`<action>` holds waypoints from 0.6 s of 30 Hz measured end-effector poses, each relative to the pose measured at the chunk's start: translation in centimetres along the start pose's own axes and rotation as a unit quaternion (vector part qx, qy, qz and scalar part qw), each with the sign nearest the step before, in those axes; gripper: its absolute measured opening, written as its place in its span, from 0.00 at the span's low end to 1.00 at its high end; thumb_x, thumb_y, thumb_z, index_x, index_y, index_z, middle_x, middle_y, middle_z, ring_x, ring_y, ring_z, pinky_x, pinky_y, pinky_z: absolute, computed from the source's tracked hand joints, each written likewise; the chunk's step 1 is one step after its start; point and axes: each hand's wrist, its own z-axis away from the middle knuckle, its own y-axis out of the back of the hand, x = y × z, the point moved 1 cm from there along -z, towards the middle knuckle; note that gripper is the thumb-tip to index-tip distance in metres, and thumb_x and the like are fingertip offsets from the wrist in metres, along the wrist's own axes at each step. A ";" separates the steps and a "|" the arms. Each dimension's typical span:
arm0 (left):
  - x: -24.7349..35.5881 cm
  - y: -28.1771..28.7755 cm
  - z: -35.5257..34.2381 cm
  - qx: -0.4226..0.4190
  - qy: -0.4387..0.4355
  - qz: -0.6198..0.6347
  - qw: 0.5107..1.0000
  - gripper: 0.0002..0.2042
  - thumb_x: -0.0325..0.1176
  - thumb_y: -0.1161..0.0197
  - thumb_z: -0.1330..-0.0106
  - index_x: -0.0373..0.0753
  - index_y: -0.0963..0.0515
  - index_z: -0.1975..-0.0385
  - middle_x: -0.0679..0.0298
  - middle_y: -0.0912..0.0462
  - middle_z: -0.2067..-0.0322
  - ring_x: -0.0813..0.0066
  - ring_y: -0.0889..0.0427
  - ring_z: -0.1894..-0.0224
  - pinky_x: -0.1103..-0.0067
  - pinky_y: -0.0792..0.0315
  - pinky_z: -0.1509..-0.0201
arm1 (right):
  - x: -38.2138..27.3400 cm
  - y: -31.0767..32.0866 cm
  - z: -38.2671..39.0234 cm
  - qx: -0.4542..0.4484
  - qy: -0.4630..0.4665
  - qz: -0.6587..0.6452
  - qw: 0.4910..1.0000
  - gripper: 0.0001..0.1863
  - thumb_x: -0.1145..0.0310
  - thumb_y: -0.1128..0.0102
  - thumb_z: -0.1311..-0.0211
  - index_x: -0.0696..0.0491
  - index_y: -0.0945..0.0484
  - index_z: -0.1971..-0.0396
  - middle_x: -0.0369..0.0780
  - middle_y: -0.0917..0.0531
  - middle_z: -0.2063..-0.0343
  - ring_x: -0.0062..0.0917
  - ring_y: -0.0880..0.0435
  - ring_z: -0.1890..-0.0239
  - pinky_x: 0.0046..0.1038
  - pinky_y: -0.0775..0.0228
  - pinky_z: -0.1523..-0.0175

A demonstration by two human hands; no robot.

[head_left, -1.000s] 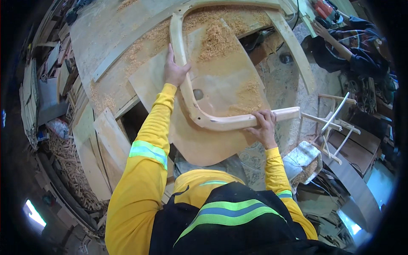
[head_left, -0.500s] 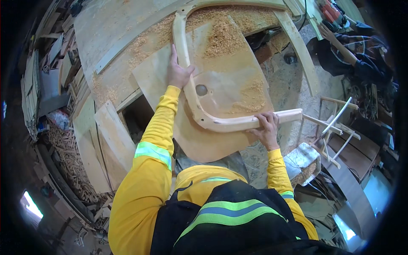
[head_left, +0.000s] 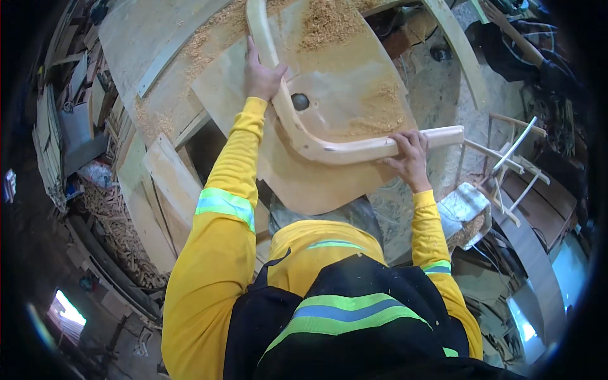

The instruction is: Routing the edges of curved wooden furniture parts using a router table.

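A curved, pale wooden frame piece (head_left: 310,147) lies over a light wooden board (head_left: 304,190) on the bench. One length of it runs away from me and out of the picture at the top; past a rounded corner, the other length reaches right to a cut end. My left hand (head_left: 263,77) is closed around the far-running length, with a finger stretched along it. On the right length, close to its end, my right hand (head_left: 409,156) grips from above, fingers over the wood. A round dark hole (head_left: 300,101) in the board shows inside the bend.
Sawdust and shavings (head_left: 329,24) are heaped on the board. At right stand a small wooden frame (head_left: 513,168) and a white container (head_left: 465,212) with shavings. Another person's arm (head_left: 516,35) shows at the upper right. Scrap wood (head_left: 104,221) is piled at left.
The view has shifted, so bench and frame piece sit higher in the picture and its far corner has left view. Both hands keep their hold on the piece.
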 end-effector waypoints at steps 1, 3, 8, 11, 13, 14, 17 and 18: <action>0.1 -0.2 0.0 0.003 -0.006 -0.017 1.000 0.53 0.27 0.27 0.56 0.28 0.51 0.27 0.45 0.32 0.34 0.60 0.25 0.37 0.74 0.29 0.35 | 0.2 0.1 0.0 -0.003 0.003 0.010 1.000 0.33 0.59 0.20 0.70 0.46 0.18 0.55 0.36 0.21 0.56 0.37 0.26 0.47 0.41 0.43 0.36; 0.1 -0.3 0.4 0.001 -0.013 -0.035 0.999 0.53 0.27 0.26 0.55 0.27 0.51 0.27 0.44 0.33 0.33 0.60 0.26 0.36 0.74 0.30 0.34 | 0.6 0.0 0.3 -0.006 -0.002 0.004 1.000 0.35 0.60 0.20 0.71 0.46 0.18 0.53 0.36 0.21 0.56 0.37 0.27 0.46 0.41 0.43 0.35; -0.5 -0.1 1.8 0.004 -0.020 -0.014 1.000 0.52 0.31 0.26 0.51 0.25 0.52 0.27 0.43 0.35 0.32 0.59 0.30 0.33 0.74 0.36 0.30 | 1.0 0.0 0.9 -0.025 -0.005 0.001 1.000 0.35 0.47 0.21 0.66 0.45 0.18 0.53 0.35 0.21 0.54 0.34 0.28 0.42 0.40 0.47 0.32; -1.3 0.0 1.9 0.018 -0.041 -0.009 0.999 0.47 0.37 0.30 0.40 0.26 0.51 0.27 0.42 0.37 0.31 0.57 0.31 0.32 0.74 0.37 0.29 | 0.8 0.1 0.7 -0.019 0.000 -0.003 1.000 0.35 0.43 0.24 0.64 0.45 0.18 0.52 0.35 0.21 0.54 0.35 0.29 0.41 0.41 0.47 0.32; -1.2 -0.2 1.9 0.022 -0.021 0.006 1.000 0.43 0.39 0.34 0.36 0.25 0.50 0.28 0.39 0.38 0.32 0.50 0.34 0.31 0.70 0.39 0.28 | 1.1 0.2 0.6 -0.022 0.000 0.002 1.000 0.35 0.41 0.25 0.63 0.45 0.17 0.53 0.36 0.21 0.54 0.35 0.29 0.41 0.41 0.47 0.32; -0.8 -0.3 2.0 0.026 -0.002 0.021 0.999 0.39 0.42 0.39 0.32 0.25 0.48 0.28 0.35 0.39 0.32 0.44 0.36 0.30 0.67 0.41 0.27 | 1.3 0.2 0.6 -0.025 -0.001 0.008 1.000 0.36 0.40 0.25 0.62 0.45 0.17 0.53 0.36 0.21 0.54 0.35 0.29 0.41 0.41 0.47 0.32; -0.1 -0.7 2.2 0.023 0.010 0.032 0.999 0.35 0.42 0.44 0.28 0.25 0.48 0.29 0.35 0.38 0.33 0.43 0.36 0.31 0.67 0.40 0.27 | 1.8 0.9 0.2 -0.038 -0.009 0.006 0.999 0.35 0.40 0.25 0.62 0.46 0.17 0.54 0.36 0.21 0.54 0.35 0.29 0.42 0.42 0.48 0.31; -0.2 -0.6 2.1 0.025 0.011 0.031 0.999 0.35 0.42 0.44 0.28 0.25 0.48 0.29 0.35 0.38 0.33 0.43 0.36 0.31 0.67 0.40 0.27 | 1.8 0.8 0.0 -0.039 -0.007 0.005 0.999 0.35 0.40 0.25 0.62 0.46 0.17 0.54 0.36 0.21 0.54 0.35 0.29 0.42 0.42 0.48 0.31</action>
